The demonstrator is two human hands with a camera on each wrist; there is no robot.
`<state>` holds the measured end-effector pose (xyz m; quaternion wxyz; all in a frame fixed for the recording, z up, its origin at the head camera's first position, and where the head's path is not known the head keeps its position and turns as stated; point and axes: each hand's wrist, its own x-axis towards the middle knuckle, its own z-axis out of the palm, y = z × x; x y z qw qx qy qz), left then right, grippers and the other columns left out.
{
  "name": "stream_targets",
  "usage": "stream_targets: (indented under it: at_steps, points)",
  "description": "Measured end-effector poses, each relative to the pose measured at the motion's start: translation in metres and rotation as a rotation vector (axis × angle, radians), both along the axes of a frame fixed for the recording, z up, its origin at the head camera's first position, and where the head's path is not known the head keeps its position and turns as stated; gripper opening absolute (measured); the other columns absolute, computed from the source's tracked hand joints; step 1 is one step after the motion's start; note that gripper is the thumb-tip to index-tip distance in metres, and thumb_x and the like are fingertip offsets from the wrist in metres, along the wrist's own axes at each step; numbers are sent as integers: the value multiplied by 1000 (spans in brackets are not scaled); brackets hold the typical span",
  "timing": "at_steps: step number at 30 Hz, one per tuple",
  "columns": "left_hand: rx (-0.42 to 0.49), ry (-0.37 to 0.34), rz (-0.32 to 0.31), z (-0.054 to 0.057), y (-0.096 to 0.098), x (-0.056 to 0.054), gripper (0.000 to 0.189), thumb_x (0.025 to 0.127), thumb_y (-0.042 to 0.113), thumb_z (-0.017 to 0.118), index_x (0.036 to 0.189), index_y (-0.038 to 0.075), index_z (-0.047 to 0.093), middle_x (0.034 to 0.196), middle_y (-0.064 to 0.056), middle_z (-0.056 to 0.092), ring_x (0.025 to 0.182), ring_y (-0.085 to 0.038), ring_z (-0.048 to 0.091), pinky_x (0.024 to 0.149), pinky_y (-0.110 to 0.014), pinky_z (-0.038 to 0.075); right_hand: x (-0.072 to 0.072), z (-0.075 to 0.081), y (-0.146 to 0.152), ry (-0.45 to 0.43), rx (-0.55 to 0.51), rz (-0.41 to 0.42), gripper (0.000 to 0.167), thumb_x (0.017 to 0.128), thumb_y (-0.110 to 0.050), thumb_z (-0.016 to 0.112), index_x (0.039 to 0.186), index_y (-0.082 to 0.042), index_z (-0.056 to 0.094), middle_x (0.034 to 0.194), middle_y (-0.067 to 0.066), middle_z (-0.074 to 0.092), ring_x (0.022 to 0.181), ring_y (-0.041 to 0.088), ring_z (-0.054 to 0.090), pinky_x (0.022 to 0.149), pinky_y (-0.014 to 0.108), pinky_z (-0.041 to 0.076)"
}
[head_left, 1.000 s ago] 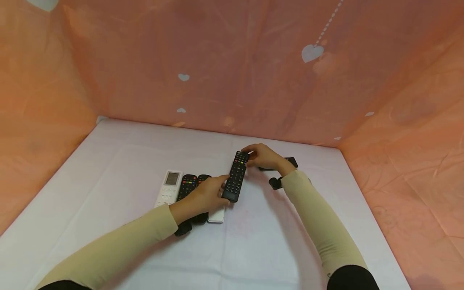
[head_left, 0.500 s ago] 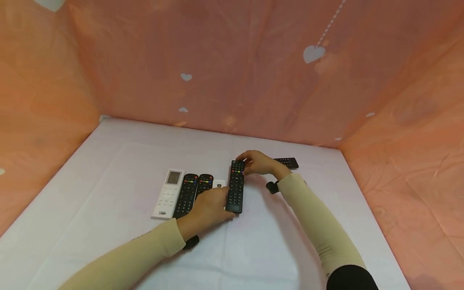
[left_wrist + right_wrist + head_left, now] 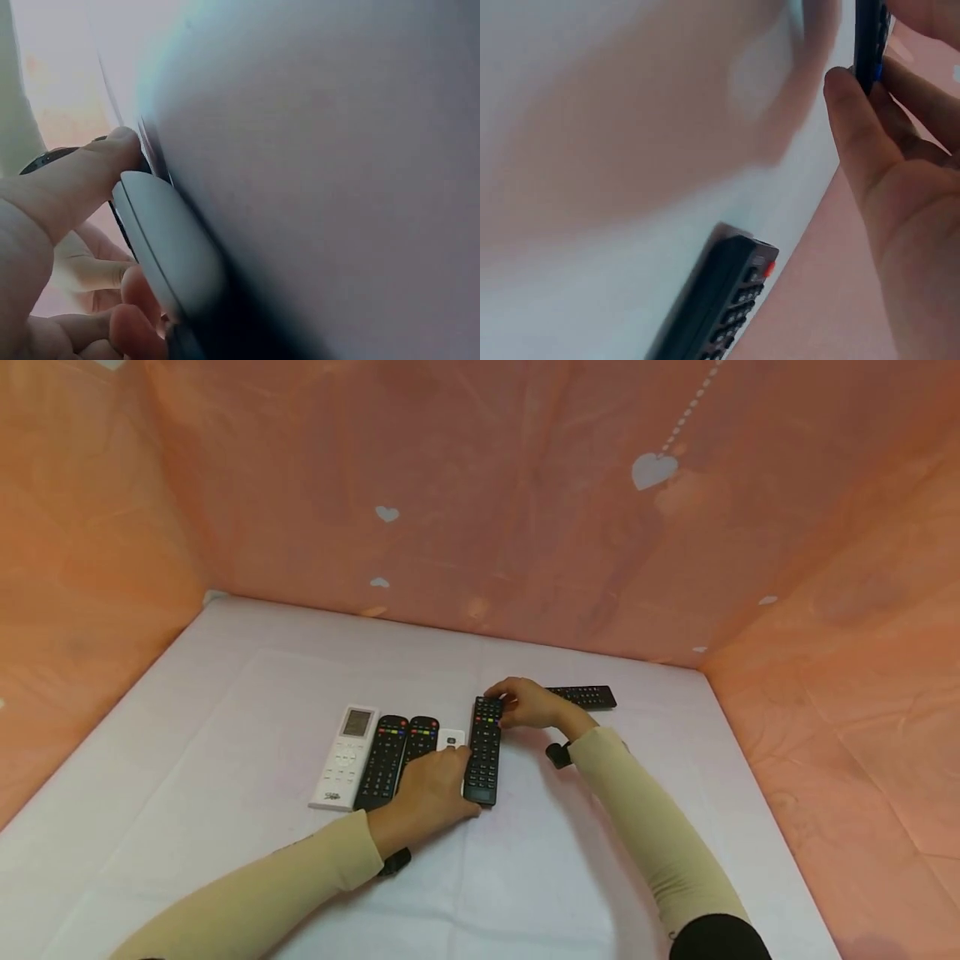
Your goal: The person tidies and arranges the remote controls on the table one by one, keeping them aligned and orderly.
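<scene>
A black remote control (image 3: 484,764) lies at the right end of a row of remotes, with a hand on each end. My left hand (image 3: 431,789) grips its near end, thumb at the bottom edge and fingers along its left side. At the far end, my right hand (image 3: 528,703) pinches the top right edge. Just left of it, a white remote (image 3: 452,737) is mostly hidden by my left hand; its pale rounded end (image 3: 169,240) shows in the left wrist view. Further left are two black remotes with coloured buttons, one (image 3: 382,764) beside the other (image 3: 422,735).
A larger white remote with a screen (image 3: 347,758) forms the row's left end. Another black remote (image 3: 588,697) lies crosswise behind my right wrist, also a black remote (image 3: 716,307) in the right wrist view. Orange cloth walls (image 3: 480,527) bound the white table (image 3: 540,877).
Both hands have brought the black remote left and towards me, turning it from a slant to nearly parallel with the row. In the last half second it has shifted only slightly.
</scene>
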<state>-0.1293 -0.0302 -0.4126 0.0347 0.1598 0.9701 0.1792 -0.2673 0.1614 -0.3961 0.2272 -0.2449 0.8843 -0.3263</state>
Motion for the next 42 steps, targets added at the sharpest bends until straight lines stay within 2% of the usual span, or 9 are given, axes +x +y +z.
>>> stream_targets:
  at_steps: [8,13,17,20,25,28,31,37,42]
  points:
    - [-49,5,14,1,3,0,69,55,46,91,106,8,62,90,-7,68,81,-23,65,67,-38,53,1,-7,0,53,64,7,57,81,-2,71,135,-5,54,136,18,52,122,34,54,101,42,47]
    - [-73,3,8,1,5,0,72,55,49,90,106,7,62,90,-7,68,82,-23,64,68,-39,53,3,-7,0,78,102,12,58,81,-5,72,137,-9,53,134,18,53,117,31,55,98,43,48]
    - [-45,-16,-20,5,6,-2,72,56,49,89,107,7,61,90,-7,66,82,-23,62,65,-38,53,4,-5,4,110,104,41,61,82,-8,72,139,-10,50,134,17,53,115,29,54,94,41,49]
    - [12,-25,-52,13,6,-8,73,61,51,86,113,7,61,93,-5,66,83,-20,62,65,-37,52,5,-2,10,169,69,49,60,83,-8,70,139,-8,49,134,18,52,117,31,53,94,41,50]
    - [98,-16,-126,27,10,-30,69,72,50,80,124,8,60,92,0,66,80,-14,60,63,-32,50,7,7,28,251,17,-36,50,86,-9,69,134,-6,54,130,17,54,114,34,56,93,44,50]
    - [134,-31,-175,33,17,-49,65,76,47,77,126,8,59,94,1,65,80,-13,58,65,-30,49,9,10,45,280,3,-92,45,88,-9,67,131,-3,56,128,18,56,110,34,59,93,45,50]
    - [176,-70,-211,36,25,-71,63,79,44,76,128,9,58,105,-4,64,87,-14,58,73,-32,50,10,12,63,296,2,-155,42,89,-11,66,129,-2,57,127,19,57,110,34,59,92,46,51]
    - [297,-176,-227,34,41,-110,63,80,38,76,132,9,55,123,-10,60,99,-20,58,85,-37,50,9,12,94,338,67,-266,43,86,-15,68,127,-5,59,127,18,58,114,36,57,95,49,48]
    - [381,-240,-218,27,52,-133,66,79,33,78,134,8,52,129,-11,57,108,-24,58,91,-39,50,6,10,109,359,113,-330,50,82,-14,71,130,-4,58,129,20,56,116,39,54,99,52,43]
